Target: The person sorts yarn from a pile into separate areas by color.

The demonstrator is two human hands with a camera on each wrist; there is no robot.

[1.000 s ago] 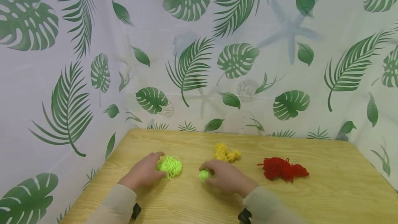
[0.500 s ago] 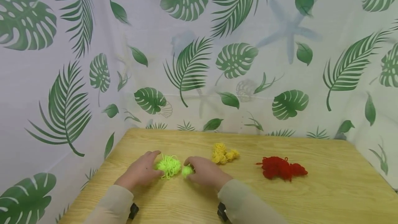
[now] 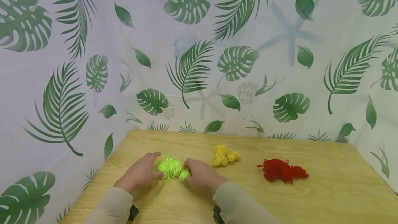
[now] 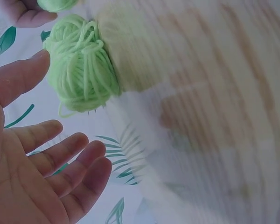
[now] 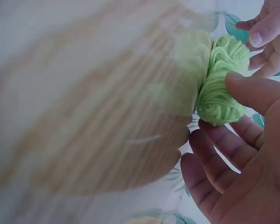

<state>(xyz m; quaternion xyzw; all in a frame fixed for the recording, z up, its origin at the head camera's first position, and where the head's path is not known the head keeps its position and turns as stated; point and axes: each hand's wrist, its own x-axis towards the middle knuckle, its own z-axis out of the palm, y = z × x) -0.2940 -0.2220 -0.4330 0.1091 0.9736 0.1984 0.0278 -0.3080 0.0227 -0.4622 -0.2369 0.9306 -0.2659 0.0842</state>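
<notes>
A larger neon-green ball of yarn (image 3: 170, 168) with loose loops lies on the wooden table, left of the middle. My left hand (image 3: 141, 172) is beside its left side, and the left wrist view shows the thumb and relaxed fingers (image 4: 74, 161) spread apart with nothing between them. Against the larger ball's right side sits a smaller green ball of yarn (image 3: 185, 175). My right hand (image 3: 202, 175) holds this small ball between thumb (image 5: 245, 88) and fingers, as the right wrist view shows. Part of the small ball is covered by that hand.
Yellow yarn balls (image 3: 224, 156) lie behind and right of my right hand. Farther right is a clump of red yarn (image 3: 281, 170). The table (image 3: 248, 203) meets a leaf-printed curtain (image 3: 192, 68) at the back and left.
My right hand has moved left with the small green ball, bringing it against the larger one. The left hand has stayed nearly in place. Yellow and red yarn have not moved.
</notes>
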